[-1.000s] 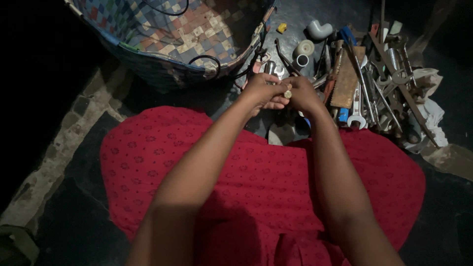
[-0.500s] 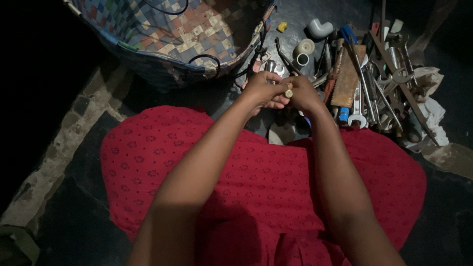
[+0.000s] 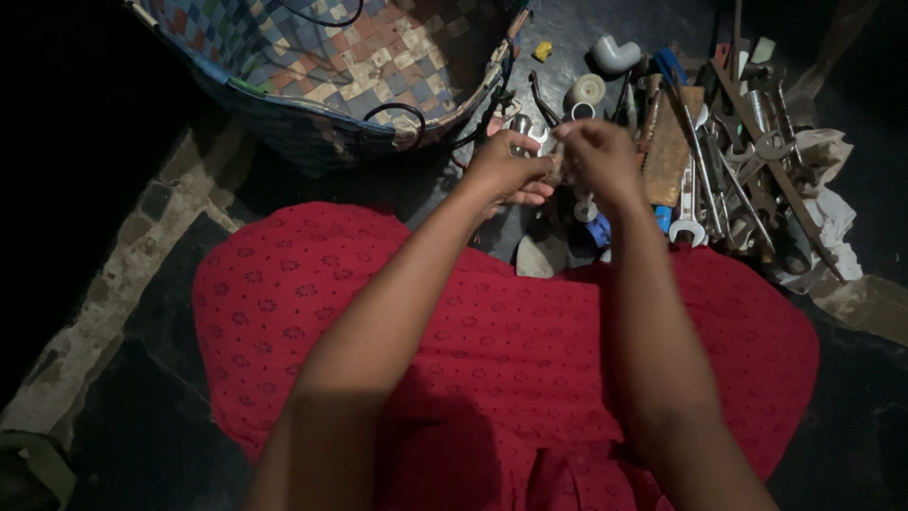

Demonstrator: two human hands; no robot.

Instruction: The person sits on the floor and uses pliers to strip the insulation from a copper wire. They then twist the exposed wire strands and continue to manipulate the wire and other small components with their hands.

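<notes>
My left hand (image 3: pixel 506 170) and my right hand (image 3: pixel 598 159) meet in front of me above a red dotted skirt (image 3: pixel 492 322). Both close around a small metal fitting (image 3: pixel 526 131) held between them; its chrome end shows above my left fingers. My right fingers pinch at its right side, and what they grip there is blurred. A pile of hand tools lies on the dark floor just beyond my hands.
A checked woven bag (image 3: pixel 359 66) with black cables stands at the upper left. Spanners (image 3: pixel 689 203), a rusty saw blade (image 3: pixel 668 142), a white pipe elbow (image 3: pixel 615 52), a tape roll (image 3: pixel 586 90) and a crumpled cloth (image 3: pixel 832 213) lie at the right. Pale paving edges the left.
My hands stay together on the fitting; my right hand has risen slightly and its fingers have shifted on the part.
</notes>
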